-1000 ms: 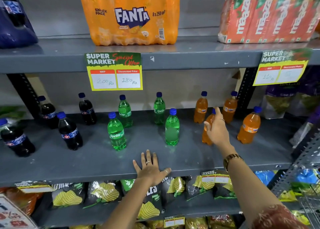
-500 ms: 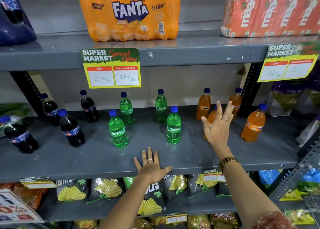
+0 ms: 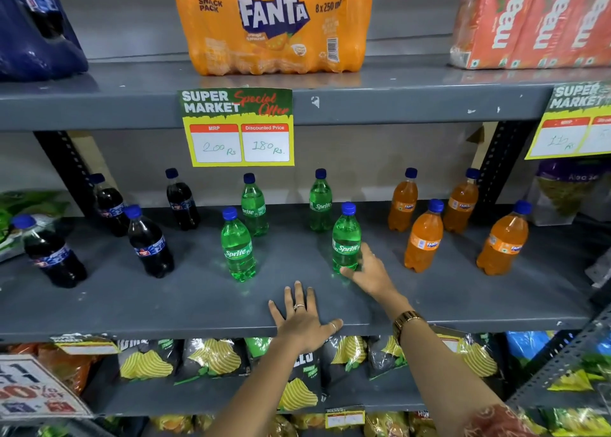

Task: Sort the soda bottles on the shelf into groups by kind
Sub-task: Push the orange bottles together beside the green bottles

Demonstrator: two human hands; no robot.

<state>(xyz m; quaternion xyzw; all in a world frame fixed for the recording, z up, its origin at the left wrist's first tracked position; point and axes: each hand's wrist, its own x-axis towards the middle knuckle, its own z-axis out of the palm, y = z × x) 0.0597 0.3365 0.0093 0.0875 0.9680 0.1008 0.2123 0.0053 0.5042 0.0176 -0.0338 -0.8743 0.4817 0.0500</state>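
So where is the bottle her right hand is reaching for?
The front right Sprite bottle stands mid-shelf, right of centre in the head view, with the right hand at its base and the orange Fanta bottles to its right.

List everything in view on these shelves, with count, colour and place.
Cola bottles: four, dark, middle shelf left.
Sprite bottles: four, green, middle shelf centre.
Fanta bottles: four, orange, middle shelf right.
Fanta multipack: one, orange, top shelf centre.
Maaza cartons: one wrapped pack, red-orange, top shelf right.
Blue multipack: one, top shelf left.
Price tags: two, yellow-green, top shelf edge.
Chip bags: several, black-yellow, lower shelf.
Left hand: flat on the shelf edge.
Right hand: at the front-right Sprite bottle.
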